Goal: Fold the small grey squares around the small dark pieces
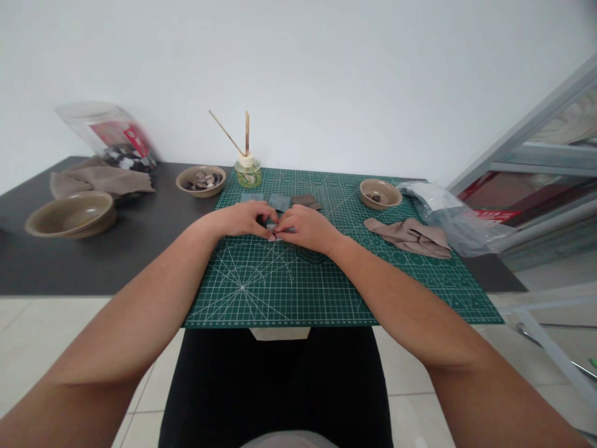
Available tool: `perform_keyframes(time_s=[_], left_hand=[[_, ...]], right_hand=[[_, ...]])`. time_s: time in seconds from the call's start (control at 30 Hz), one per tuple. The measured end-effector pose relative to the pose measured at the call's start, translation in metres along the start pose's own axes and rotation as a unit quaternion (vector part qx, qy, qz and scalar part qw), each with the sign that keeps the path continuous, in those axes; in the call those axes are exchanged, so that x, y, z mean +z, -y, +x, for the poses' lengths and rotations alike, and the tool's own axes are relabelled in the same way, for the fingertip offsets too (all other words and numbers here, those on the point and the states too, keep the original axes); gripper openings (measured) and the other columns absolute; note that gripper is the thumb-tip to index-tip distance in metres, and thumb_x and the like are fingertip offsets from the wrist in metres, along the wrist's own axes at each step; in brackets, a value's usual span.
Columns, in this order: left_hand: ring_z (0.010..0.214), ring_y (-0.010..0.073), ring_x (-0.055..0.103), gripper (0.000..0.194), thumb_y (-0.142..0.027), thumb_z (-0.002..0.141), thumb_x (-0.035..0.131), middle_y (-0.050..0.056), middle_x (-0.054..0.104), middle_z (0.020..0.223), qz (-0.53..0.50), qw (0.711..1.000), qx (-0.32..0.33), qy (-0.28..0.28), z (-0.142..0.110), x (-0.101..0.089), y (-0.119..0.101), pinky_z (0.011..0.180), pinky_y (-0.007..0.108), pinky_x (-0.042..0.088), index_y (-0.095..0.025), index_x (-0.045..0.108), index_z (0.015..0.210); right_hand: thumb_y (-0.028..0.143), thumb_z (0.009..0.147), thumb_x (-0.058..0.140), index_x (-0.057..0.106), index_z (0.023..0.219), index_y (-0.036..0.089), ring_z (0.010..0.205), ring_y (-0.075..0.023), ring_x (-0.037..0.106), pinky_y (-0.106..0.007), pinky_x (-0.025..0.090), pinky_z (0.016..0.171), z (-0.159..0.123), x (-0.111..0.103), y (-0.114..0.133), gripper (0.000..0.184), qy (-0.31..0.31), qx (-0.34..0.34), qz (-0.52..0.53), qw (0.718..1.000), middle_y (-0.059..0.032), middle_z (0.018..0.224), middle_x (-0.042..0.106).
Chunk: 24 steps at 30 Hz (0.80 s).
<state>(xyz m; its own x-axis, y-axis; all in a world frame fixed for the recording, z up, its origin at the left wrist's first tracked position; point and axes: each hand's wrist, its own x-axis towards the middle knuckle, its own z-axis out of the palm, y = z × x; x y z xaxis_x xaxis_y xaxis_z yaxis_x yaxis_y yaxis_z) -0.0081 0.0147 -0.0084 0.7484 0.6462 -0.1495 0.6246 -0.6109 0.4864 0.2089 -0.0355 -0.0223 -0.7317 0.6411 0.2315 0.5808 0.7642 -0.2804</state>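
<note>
My left hand (245, 219) and my right hand (305, 228) meet over the far middle of a green cutting mat (280, 286). Their fingertips pinch together on a small grey piece (276, 232), mostly hidden under the fingers. Just beyond the hands lie grey fabric squares (278, 201) and a brown square (305, 200), flat on the mat.
A reed diffuser bottle (247, 172) stands at the mat's far edge. Bowls: one with small pieces (201, 180), one at right (380, 193), an empty one far left (72, 214). Beige cloths (410, 236) (100, 179), a plastic bag (448, 214), a tilted jar (109, 134).
</note>
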Motion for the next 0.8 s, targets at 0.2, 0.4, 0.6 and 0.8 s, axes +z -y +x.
perform_keyframes(time_s=[0.2,0.4,0.6,0.8], left_hand=[[0.09,0.0212,0.057,0.046,-0.058,0.074,0.075,0.003,0.062,0.095,-0.004,1.0,-0.007,0.002,-0.0007,-0.0006,-0.0015,0.08,0.03,0.039,-0.024,0.076,0.105],[0.09,0.0211,0.057,0.047,-0.057,0.073,0.075,0.003,0.062,0.095,-0.001,1.0,-0.008,0.001,-0.0014,-0.0013,-0.0039,0.081,0.03,0.039,-0.025,0.075,0.107],[0.088,0.0207,0.056,0.045,-0.057,0.073,0.076,0.002,0.06,0.093,0.002,1.0,-0.007,0.001,-0.0013,-0.001,-0.0031,0.079,0.03,0.039,-0.024,0.075,0.103],[0.091,0.0205,0.057,0.045,-0.054,0.075,0.075,0.002,0.063,0.097,0.003,1.0,-0.002,0.002,-0.0006,-0.0003,-0.0005,0.082,0.029,0.039,-0.025,0.075,0.109]], right_hand=[[0.026,0.09,0.071,0.082,0.084,0.019,0.089,-0.0203,0.061,-0.033,0.042,0.085,-0.0026,-0.0048,-0.0016,0.014,-0.009,0.037,-0.011,0.999,-0.0065,0.087,0.074],[0.02,0.086,0.072,0.082,0.088,0.021,0.093,-0.0202,0.062,-0.034,0.043,0.09,-0.0041,-0.0052,-0.0017,0.01,-0.002,0.002,0.016,1.0,-0.005,0.094,0.077],[0.028,0.093,0.069,0.081,0.089,0.019,0.093,-0.0203,0.06,-0.033,0.041,0.087,-0.0001,-0.002,-0.0005,0.016,-0.004,0.016,-0.001,1.0,-0.0076,0.094,0.075],[0.023,0.084,0.074,0.082,0.084,0.019,0.089,-0.0201,0.059,-0.032,0.041,0.085,-0.0042,-0.0074,-0.0041,0.009,-0.007,0.049,-0.011,0.999,-0.0057,0.086,0.073]])
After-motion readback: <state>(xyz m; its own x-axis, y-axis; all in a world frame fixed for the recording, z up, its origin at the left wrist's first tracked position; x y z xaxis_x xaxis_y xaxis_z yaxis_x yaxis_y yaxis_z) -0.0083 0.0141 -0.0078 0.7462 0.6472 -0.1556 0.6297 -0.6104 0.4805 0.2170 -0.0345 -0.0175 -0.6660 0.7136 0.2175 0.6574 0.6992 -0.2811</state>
